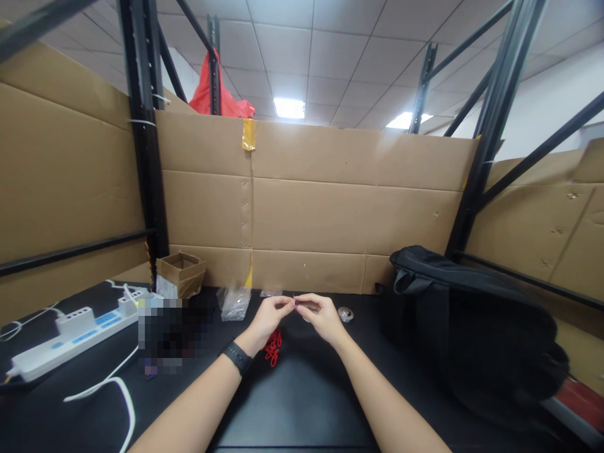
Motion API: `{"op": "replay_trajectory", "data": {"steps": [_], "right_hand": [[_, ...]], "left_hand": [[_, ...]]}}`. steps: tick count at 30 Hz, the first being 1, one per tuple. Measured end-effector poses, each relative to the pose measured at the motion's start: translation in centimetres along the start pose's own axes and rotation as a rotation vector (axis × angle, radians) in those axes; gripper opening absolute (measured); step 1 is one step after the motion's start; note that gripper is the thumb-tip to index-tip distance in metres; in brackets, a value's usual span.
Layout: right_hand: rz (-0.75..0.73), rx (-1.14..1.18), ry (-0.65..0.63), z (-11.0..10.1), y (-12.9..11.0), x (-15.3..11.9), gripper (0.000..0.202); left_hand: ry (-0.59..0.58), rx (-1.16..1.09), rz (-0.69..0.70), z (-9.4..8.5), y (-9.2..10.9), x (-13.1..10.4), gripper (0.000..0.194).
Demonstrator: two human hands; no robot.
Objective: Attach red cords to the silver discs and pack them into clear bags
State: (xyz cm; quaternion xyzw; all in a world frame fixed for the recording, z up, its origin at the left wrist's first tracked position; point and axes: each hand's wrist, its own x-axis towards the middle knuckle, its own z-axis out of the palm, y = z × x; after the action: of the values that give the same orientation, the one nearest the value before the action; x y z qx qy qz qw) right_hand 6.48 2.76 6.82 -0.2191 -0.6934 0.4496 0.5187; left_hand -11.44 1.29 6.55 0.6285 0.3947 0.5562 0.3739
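Observation:
My left hand [272,321], with a dark band on its wrist, and my right hand [323,316] meet fingertip to fingertip above the black table. Both are closed in a pinch. A thin, tiny item shows between the fingertips, too small to name. Just below my left hand lies a looped red cord [272,348]; whether it runs up into the fingers I cannot tell. To the right of my right hand sits a small roll of clear tape [346,314].
Clear plastic bags [234,303] and an open cardboard box [182,274] stand at the back left. A white power strip [75,343] with a loose white cable [123,396] lies left. A large black bag [472,327] fills the right side. Cardboard panels [306,207] enclose the table.

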Motion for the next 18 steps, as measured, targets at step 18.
{"op": "replay_trajectory", "data": {"steps": [18], "right_hand": [[-0.100,-0.015,0.028,-0.6,-0.3,0.5,0.020]], "left_hand": [[-0.065,0.112,0.086,-0.4,1.3,0.3,0.041]]}}
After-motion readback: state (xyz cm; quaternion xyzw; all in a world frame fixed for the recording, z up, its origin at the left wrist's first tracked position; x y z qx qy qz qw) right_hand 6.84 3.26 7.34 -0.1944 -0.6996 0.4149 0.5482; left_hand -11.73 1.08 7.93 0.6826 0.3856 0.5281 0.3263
